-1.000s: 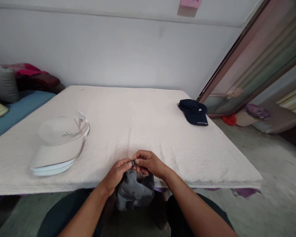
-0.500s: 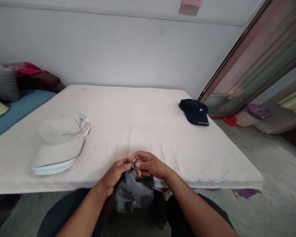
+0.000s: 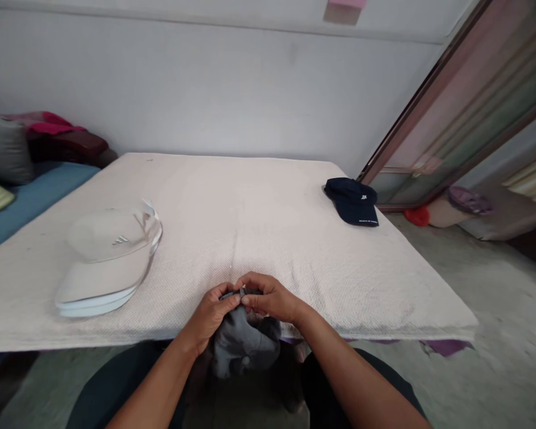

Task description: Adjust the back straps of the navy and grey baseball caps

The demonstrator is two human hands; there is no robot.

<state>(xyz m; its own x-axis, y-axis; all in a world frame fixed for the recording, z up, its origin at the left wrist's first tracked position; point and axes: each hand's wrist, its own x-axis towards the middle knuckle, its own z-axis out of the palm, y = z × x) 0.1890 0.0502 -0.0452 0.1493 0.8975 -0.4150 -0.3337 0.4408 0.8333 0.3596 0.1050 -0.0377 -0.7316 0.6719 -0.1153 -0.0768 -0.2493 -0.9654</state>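
Note:
Just off the near edge of the covered table hangs a dark grey cap [image 3: 243, 345], its crown pointing down toward my lap. My left hand [image 3: 214, 310] pinches the cap's strap at the top, thumb against fingers. Close beside it, my right hand [image 3: 270, 296] pinches the same strap near its small buckle [image 3: 243, 292]. The fingertips of both hands nearly meet there and cover much of the strap. The cap's brim cannot be made out.
Stacked pale caps [image 3: 109, 250], a beige one on top, lie on the table [image 3: 250, 202] at left. A navy cap [image 3: 352, 201] rests at the far right. Beyond are a wall, a blue seat [image 3: 58, 185] with cushions, and a sliding door [image 3: 455, 107].
The buckle and strap have turned a little between my fingers, and the grey cap has shifted slightly. Both hands stay in nearly the same place.

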